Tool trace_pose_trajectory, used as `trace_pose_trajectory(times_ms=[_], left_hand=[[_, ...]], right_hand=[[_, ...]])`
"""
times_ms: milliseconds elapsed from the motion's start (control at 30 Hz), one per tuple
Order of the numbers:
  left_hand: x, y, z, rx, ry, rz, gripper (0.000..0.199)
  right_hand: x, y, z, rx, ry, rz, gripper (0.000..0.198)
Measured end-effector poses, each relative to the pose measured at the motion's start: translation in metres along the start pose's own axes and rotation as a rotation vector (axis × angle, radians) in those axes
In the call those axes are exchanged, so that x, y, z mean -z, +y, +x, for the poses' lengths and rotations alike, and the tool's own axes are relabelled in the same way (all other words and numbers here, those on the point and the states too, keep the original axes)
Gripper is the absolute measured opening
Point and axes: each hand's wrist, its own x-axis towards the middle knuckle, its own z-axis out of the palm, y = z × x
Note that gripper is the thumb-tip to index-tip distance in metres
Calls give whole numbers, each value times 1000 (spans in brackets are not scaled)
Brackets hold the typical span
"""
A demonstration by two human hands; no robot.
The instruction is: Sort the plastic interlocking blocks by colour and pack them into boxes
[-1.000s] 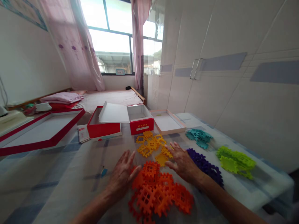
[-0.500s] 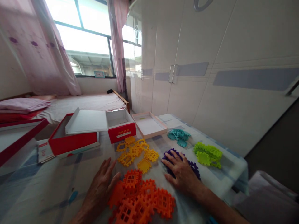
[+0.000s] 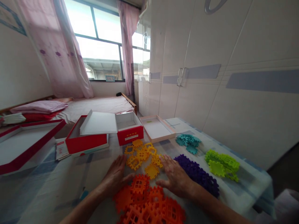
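Observation:
Several yellow interlocking plastic building pieces (image 3: 142, 154) lie in a loose cluster, with a hand on either side. My left hand (image 3: 116, 175) is flat with fingers stretched, at the left edge of the yellow pieces. On their right side my right hand (image 3: 174, 175) lies open, its fingertips touching or overlapping the outermost yellow piece. Nearer to me, between both forearms, sits a heap of orange pieces (image 3: 149, 205). Purple pieces (image 3: 198, 174) form a strip just right of my right hand. Neither hand grips anything.
Teal pieces (image 3: 188, 141) and lime green pieces (image 3: 221, 165) lie at the right. Behind are a shallow pale tray (image 3: 157, 137), a red box (image 3: 130, 133) with white lid, another red box (image 3: 86, 143) and a large red-rimmed box (image 3: 32, 151). A white wardrobe (image 3: 198, 102) stands beyond.
My right hand has left the purple pieces and moved left to the yellow ones. My left hand has moved forward beside the yellow cluster. The view has turned slightly left.

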Motion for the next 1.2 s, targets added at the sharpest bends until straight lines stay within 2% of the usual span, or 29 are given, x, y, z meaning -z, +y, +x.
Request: trace_pose_trajectory(times_ms=[100,200,333,433,500,600,733,867,1033,1133,1200], left_hand=[[-6,13,6,-81,30,-63,77],[-5,21,10,-127,64,-133,67],[8,20,15,-24,142,-187,53],[15,14,20,34,190,-155,52],[18,11,21,-3,156,-152,52],[25,9,17,-72,97,-145,55],[39,8,9,-85,26,-136,61],[39,10,10,-66,-67,-179,57],[28,28,21,-74,0,-100,45],[25,38,22,-45,28,-84,42],[27,40,13,-24,52,-81,39]], right_hand=[[-3,-8,10,-36,4,0,77],[-3,0,11,-59,42,2,70],[3,31,11,-9,146,13,67],[12,46,16,16,208,6,63],[19,42,20,59,170,19,65],[24,19,25,191,56,55,67],[21,-6,34,336,-20,42,68],[11,-4,46,300,-26,1,64],[2,5,52,212,81,-51,53],[5,1,41,180,173,-68,51],[9,-5,21,228,187,-13,50]])
